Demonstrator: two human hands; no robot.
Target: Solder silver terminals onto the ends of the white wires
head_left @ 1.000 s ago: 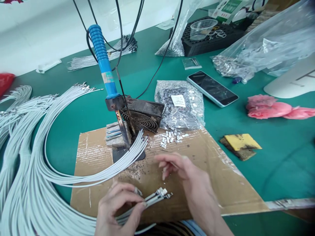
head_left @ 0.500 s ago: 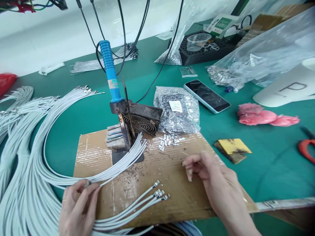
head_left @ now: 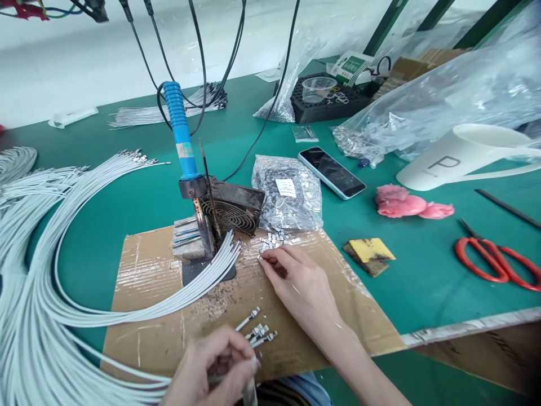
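Note:
My right hand point(head_left: 296, 279) reaches over the cardboard sheet point(head_left: 147, 270), its fingertips pinched at the small pile of metal terminals point(head_left: 276, 241). What it pinches is too small to see. My left hand point(head_left: 215, 369) is closed near the front edge on a white wire beside several wires with terminal ends point(head_left: 257, 330). A blue-handled soldering iron point(head_left: 181, 141) stands upright in its stand by a small black fan point(head_left: 230, 211). A bundle of white wires point(head_left: 51, 282) curves from the left to the iron.
A bag of terminals point(head_left: 289, 194), a phone point(head_left: 332, 172), pink cloth point(head_left: 406, 206), a yellow sponge point(head_left: 369, 251), red scissors point(head_left: 494, 262), a white jug point(head_left: 460, 158) and plastic bags point(head_left: 443, 101) lie on the green table point(head_left: 127, 192). Black cables hang at the back.
My right hand moved left and forward to the terminal pile. My left hand moved right from the wire bundle to the front edge and closed on a wire. The view shifted right.

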